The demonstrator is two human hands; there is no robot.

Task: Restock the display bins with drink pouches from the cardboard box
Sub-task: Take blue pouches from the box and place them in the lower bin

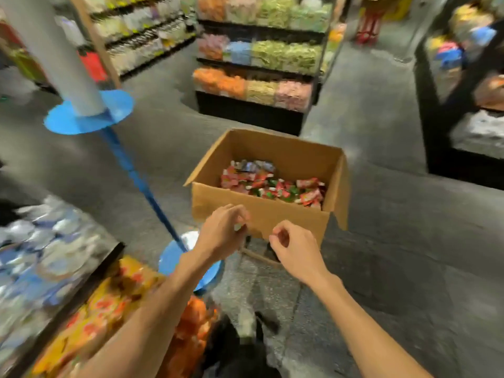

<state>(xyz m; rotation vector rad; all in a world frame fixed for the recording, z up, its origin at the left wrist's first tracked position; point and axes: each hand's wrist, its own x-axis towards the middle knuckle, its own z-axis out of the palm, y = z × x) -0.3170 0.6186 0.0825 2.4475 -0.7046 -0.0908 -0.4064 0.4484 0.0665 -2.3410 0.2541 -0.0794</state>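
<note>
while drink pouches (pixel 272 186) lie heaped in the cardboard box (pixel 259 211), your right hand (pixel 297 252) curls its fingers (pixel 276 233) on nothing; left hand (pixel 221 233) blurred, cannot tell. pouches likely light, soft, slippery: scoop several by the body.

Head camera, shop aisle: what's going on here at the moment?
A person stands over an open cardboard box partly filled with red and green drink pouches. Both hands hover in front of the box's near wall with fingers curled. The right hand holds nothing visible, and blur hides whether the left hand pinches something small. Neither hand is inside the box. Display bins of silver-blue and yellow packs sit at lower left.
</note>
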